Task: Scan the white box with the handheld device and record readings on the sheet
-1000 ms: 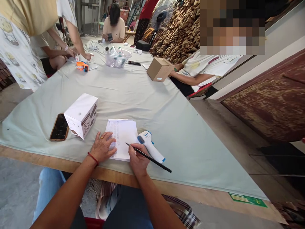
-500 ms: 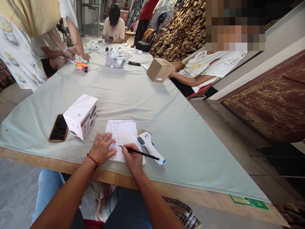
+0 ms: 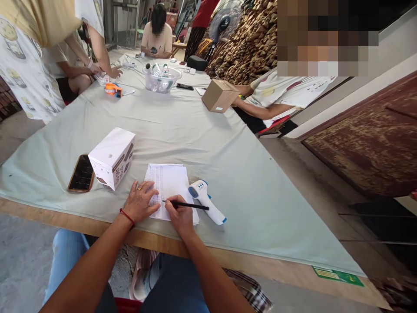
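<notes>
Grip, right hand [image 3: 180, 217]: closed around one black pen [image 3: 192, 205], lower middle of the frame, its tip at the paper [image 3: 172, 184]. Grip, left hand [image 3: 140, 202]: holding nothing, fingers spread, resting partly on the paper's left side. Number of sheets cannot be told. One thermometer [image 3: 206, 203] lies just right of the paper.

Two phones on the bench [image 3: 267, 208]: one [image 3: 81, 174] at left, one [image 3: 185, 87] at upper middle.

Containers: one clear bowl [image 3: 148, 83], upper middle, holds at least three bottles [image 3: 157, 70]; one white box [image 3: 110, 150], left, contents hidden; one cardboard box [image 3: 218, 98], upper right of centre, contents hidden.
</notes>
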Tool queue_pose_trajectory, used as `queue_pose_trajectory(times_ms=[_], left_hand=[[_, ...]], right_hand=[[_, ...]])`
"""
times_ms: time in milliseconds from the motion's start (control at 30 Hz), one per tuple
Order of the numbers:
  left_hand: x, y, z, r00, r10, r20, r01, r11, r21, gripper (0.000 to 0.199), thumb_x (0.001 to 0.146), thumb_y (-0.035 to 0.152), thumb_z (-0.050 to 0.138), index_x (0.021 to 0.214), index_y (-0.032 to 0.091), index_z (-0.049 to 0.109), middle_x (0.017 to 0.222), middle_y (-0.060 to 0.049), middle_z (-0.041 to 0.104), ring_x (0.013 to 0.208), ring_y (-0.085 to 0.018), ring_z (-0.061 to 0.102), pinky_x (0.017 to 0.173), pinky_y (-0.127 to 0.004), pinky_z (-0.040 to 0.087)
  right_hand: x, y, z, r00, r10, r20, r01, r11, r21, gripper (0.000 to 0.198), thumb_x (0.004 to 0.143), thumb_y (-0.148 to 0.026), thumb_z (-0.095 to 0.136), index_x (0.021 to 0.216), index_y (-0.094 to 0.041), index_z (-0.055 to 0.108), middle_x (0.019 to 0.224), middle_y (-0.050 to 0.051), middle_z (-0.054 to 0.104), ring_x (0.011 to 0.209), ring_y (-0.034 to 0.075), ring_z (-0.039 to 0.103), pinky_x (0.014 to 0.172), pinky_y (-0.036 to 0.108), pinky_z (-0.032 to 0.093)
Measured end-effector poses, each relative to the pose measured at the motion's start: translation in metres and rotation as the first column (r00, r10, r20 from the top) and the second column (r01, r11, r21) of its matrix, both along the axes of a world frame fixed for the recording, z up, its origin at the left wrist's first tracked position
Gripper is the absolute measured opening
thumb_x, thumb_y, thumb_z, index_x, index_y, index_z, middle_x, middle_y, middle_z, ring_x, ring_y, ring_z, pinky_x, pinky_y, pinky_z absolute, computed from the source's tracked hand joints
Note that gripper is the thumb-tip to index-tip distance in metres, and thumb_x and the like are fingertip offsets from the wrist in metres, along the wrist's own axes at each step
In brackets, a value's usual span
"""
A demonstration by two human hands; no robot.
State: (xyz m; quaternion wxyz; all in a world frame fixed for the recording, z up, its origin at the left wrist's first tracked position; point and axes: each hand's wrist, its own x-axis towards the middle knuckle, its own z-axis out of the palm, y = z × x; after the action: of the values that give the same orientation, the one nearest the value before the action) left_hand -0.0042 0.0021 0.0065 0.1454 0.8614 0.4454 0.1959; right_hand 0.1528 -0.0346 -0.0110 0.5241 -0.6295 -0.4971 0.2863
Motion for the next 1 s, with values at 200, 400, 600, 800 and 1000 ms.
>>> queue_pose_trajectory(times_ms=[200, 400, 600, 800, 1000], left_hand=[[0.0004, -0.0004, -0.0003, 1.000, -0.001, 0.007, 0.001, 1.000, -0.011, 0.028, 0.082, 0.036, 0.064, 0.107, 0.024, 0.059, 0.139, -0.008, 0.051, 0.132, -0.025, 0.043, 0.116, -0.055, 0.017], [0.0004, -0.0003, -0.0006, 1.000, 0.000, 0.010, 0.000, 1.000, -0.008, 0.028, 0.082, 0.036, 0.064, 0.107, 0.025, 0.059, 0.138, -0.008, 0.051, 0.132, -0.025, 0.043, 0.116, -0.055, 0.017], [0.0005, -0.0011, 0.0016, 1.000, 0.007, 0.007, -0.007, 1.000, -0.024, 0.028, 0.082, 0.036, 0.064, 0.107, 0.025, 0.060, 0.138, -0.008, 0.051, 0.131, -0.025, 0.043, 0.116, -0.054, 0.017], [0.0002, -0.0007, 0.0010, 1.000, 0.002, 0.008, -0.002, 1.000, -0.022, 0.028, 0.082, 0.036, 0.064, 0.107, 0.024, 0.059, 0.138, -0.008, 0.051, 0.131, -0.024, 0.043, 0.116, -0.054, 0.017], [0.0004, -0.0013, 0.0012, 1.000, 0.003, 0.011, -0.003, 1.000, -0.018, 0.027, 0.082, 0.036, 0.064, 0.106, 0.025, 0.059, 0.138, -0.008, 0.052, 0.131, -0.024, 0.044, 0.116, -0.054, 0.017]], right_hand=[[0.0009, -0.0007, -0.0029, 0.999, -0.004, 0.033, 0.004, 1.000, 0.008, 0.013, 0.067, -0.034, 0.056, 0.063, -0.022, 0.058, 0.056, -0.002, 0.059, 0.056, 0.015, 0.053, 0.058, 0.029, 0.045], [0.0020, -0.0008, -0.0040, 0.999, 0.001, 0.051, -0.002, 1.000, 0.010, 0.013, 0.068, -0.033, 0.056, 0.063, -0.021, 0.057, 0.056, -0.003, 0.058, 0.055, 0.015, 0.053, 0.058, 0.029, 0.044], [0.0007, -0.0016, -0.0034, 1.000, -0.004, 0.031, 0.004, 1.000, -0.005, 0.013, 0.067, -0.033, 0.055, 0.062, -0.021, 0.056, 0.056, -0.003, 0.057, 0.055, 0.015, 0.052, 0.059, 0.029, 0.044], [0.0017, -0.0012, -0.0021, 1.000, 0.010, 0.007, -0.010, 1.000, 0.004, 0.012, 0.067, -0.032, 0.056, 0.063, -0.021, 0.057, 0.056, -0.002, 0.057, 0.055, 0.015, 0.052, 0.057, 0.028, 0.044], [0.0022, -0.0005, -0.0029, 1.000, -0.004, 0.020, 0.004, 1.000, 0.001, 0.012, 0.066, -0.033, 0.056, 0.062, -0.021, 0.057, 0.056, -0.002, 0.057, 0.055, 0.015, 0.052, 0.057, 0.029, 0.044]])
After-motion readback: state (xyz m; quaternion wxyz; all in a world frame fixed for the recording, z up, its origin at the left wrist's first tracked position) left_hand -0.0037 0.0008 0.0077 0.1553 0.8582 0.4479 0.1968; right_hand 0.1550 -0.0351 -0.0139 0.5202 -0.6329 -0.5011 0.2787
